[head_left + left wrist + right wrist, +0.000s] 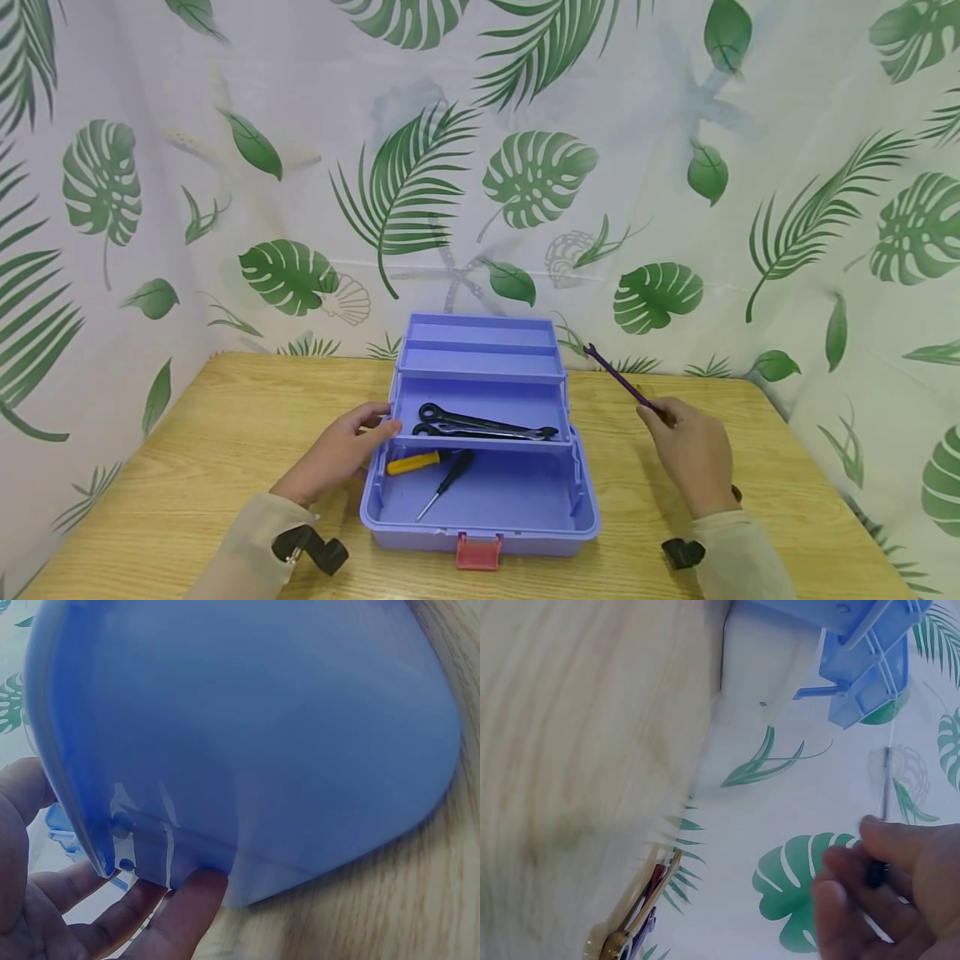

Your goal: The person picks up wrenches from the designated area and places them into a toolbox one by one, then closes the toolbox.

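A periwinkle-blue toolbox (480, 542) stands open on the wooden table, with a cantilever tray (487, 392) raised at its back. My left hand (337, 446) grips the box's left side, thumb over the tray edge and fingers against the outer wall (240, 750). Off to the right, my right hand (693, 454) pinches a slim dark purple wrench (618, 379) whose forked end points up and left. Several black and silver wrenches (480, 423) lie in the tray. Below them, the box's bottom holds a yellow-handled tool (412, 463) and a black-handled screwdriver (450, 482).
A red latch (477, 552) hangs at the box's front. Low in the right wrist view, a small bunch of coloured tools (634, 922) shows by the table edge. Behind the wooden table (277, 383) hangs a leaf-print cloth (315, 192).
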The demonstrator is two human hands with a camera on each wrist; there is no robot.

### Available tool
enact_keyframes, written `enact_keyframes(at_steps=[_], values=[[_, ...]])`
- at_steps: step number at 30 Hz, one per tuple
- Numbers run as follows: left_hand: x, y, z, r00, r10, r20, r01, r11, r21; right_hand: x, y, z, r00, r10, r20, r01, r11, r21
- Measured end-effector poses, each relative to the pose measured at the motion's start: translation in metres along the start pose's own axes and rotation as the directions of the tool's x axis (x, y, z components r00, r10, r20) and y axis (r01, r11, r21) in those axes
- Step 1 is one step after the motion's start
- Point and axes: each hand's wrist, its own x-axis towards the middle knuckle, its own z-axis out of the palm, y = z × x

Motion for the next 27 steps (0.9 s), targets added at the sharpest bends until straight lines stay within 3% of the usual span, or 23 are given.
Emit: enact_keyframes(at_steps=[3,8,14,21,27], values=[[0.0,0.0,0.0,1.0,0.002,0.002,-0.002,1.0,0.002,0.001,-0.003,0.001,0.992,-0.074,-0.104,0.075,0.997,0.011],[0.001,-0.001,-0.001,1.0,0.006,0.003,-0.006,1.0,0.001,0.002,-0.006,0.005,0.957,-0.202,-0.209,0.209,0.978,0.008],[0.002,-0.001,-0.001,1.0,0.0,0.002,-0.001,1.0,0.008,-0.001,-0.01,0.009,0.917,-0.325,-0.231,0.333,0.943,-0.004],[0.001,-0.001,-0.001,1.0,0.002,-0.003,-0.002,1.0,0.005,-0.003,-0.011,0.014,0.9,-0.369,-0.233,0.378,0.926,-0.008],[0.001,0.0,-0.002,1.0,-0.001,-0.002,0.001,1.0,0.003,-0.003,-0.01,0.016,0.87,-0.42,-0.258,0.427,0.904,-0.033]])
